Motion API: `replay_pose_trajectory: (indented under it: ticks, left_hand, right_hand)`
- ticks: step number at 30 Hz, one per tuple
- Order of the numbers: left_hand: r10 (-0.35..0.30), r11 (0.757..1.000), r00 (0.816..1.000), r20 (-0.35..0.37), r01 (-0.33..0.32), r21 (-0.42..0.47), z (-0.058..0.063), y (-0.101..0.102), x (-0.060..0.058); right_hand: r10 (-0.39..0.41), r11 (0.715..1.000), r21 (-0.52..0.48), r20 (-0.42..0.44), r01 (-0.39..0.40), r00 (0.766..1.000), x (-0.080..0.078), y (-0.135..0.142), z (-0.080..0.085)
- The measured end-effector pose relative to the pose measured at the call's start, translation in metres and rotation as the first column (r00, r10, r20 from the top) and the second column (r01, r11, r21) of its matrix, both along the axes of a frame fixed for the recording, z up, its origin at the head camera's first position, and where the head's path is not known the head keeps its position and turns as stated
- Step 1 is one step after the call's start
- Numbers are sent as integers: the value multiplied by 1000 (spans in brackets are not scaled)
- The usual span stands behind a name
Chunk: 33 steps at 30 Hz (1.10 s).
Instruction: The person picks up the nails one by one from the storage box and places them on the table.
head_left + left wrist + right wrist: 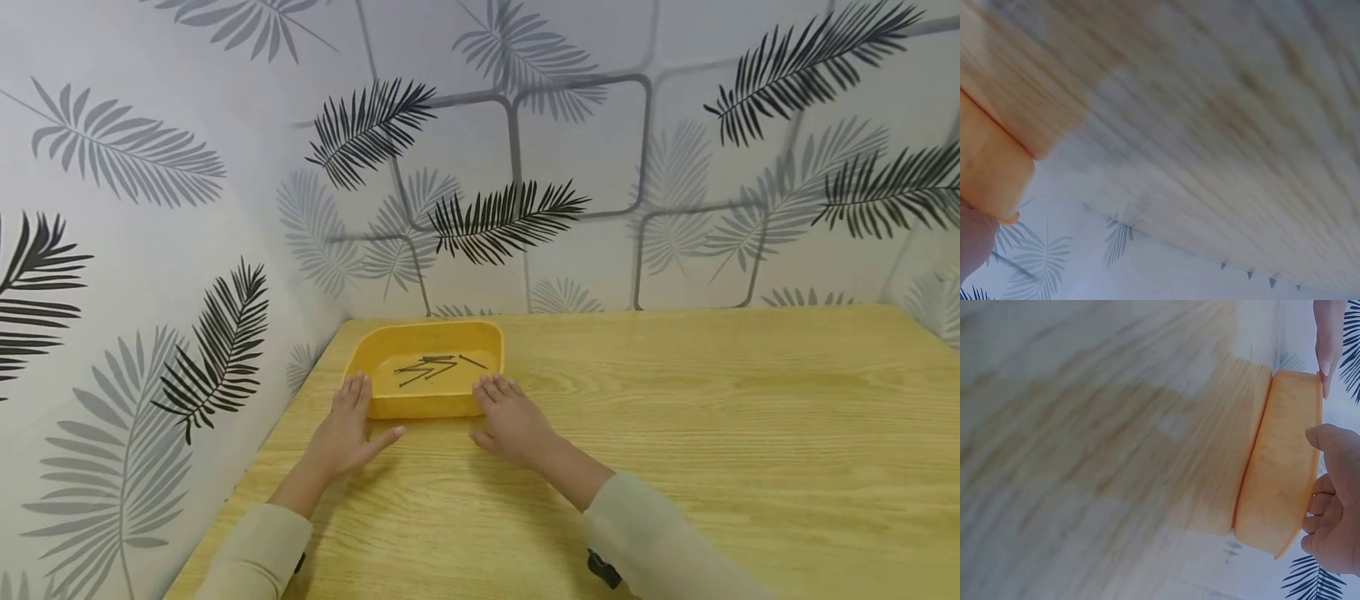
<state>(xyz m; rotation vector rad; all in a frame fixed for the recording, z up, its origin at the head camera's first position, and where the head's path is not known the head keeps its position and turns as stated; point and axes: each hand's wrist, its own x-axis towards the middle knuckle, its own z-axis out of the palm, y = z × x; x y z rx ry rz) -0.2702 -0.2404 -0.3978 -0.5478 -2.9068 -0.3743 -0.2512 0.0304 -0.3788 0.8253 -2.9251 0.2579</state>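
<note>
A yellow plastic tray [427, 407] stands at the far left of the wooden table, with several thin dark nails [438, 368] loose on its floor. My left hand [345, 437] is at the tray's near left corner, fingers straight against the side and thumb spread out. At the near right corner, my right hand [517, 421] touches the rim with its extended fingers, the thumb pointing inward in front of the tray. The right wrist view shows the tray's outer wall [1279, 462] with right fingers [1319, 515] beside it and the left hand [1330, 337] at its far end.
The wood-grain table [712, 417] stretches to the right and toward me. Behind it and on the left rise walls [585, 258] with a leaf pattern, close to the tray's back and left. A dark strap [603, 568] shows under the right sleeve.
</note>
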Motion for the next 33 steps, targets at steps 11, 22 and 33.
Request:
replay_pose_trajectory:
  ticks: [11, 22, 33]
  left_hand:
    - [-20, 1000, 1000, 2, 20, -3, -1, 5, -1]
    - [-45, 999, 999, -20, 45, 11, 0, 15, 3]
    - [-67, 998, 998, -10, 67, -6, 1, 24, 5]
  right_hand:
    - [-13, 1000, -27, 24, 13, 1000, 2, 8, 0]
    - [-20, 999, -49, 26, 21, 999, 2, 17, -1]
    - [-13, 998, -68, 4, 14, 1000, 5, 31, 1]
